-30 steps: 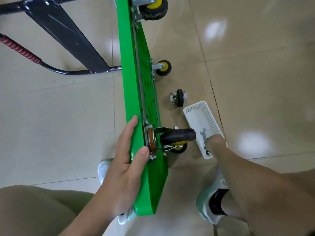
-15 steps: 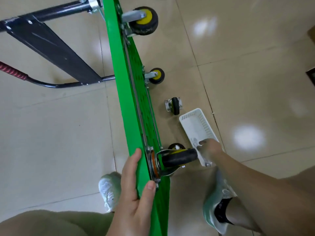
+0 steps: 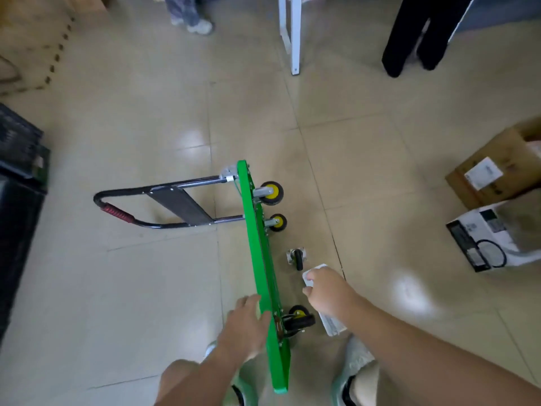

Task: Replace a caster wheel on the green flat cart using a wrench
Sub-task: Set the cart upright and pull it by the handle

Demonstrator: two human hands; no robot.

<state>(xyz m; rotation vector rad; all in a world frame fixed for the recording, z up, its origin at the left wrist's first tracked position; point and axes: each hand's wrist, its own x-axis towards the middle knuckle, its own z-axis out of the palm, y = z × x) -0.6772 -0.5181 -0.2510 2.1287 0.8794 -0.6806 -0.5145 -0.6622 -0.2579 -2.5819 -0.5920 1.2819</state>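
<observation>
The green flat cart (image 3: 257, 244) stands on its side on the tiled floor, its black handle (image 3: 164, 197) folded out to the left. My left hand (image 3: 248, 326) grips the deck's upper edge by a black caster (image 3: 298, 319) bolted near that end. Two yellow-hubbed wheels (image 3: 270, 192) sit at the far end. A loose caster (image 3: 297, 257) lies on the floor right of the deck. My right hand (image 3: 328, 291) is curled inside the white basket (image 3: 332, 328), where the wrench lay. The wrench is hidden under the fingers.
Two cardboard boxes (image 3: 494, 168) (image 3: 494, 238) sit at the right. A black crate (image 3: 17, 171) stands at the left edge. A white post (image 3: 292, 33) and the legs of two people (image 3: 415, 33) (image 3: 190, 13) are at the back. My shoes flank the cart's near end.
The view has lifted and pulled back to show the room. My right hand went from the basket's near end onto the wrench and curled over it. My left hand stays on the deck edge.
</observation>
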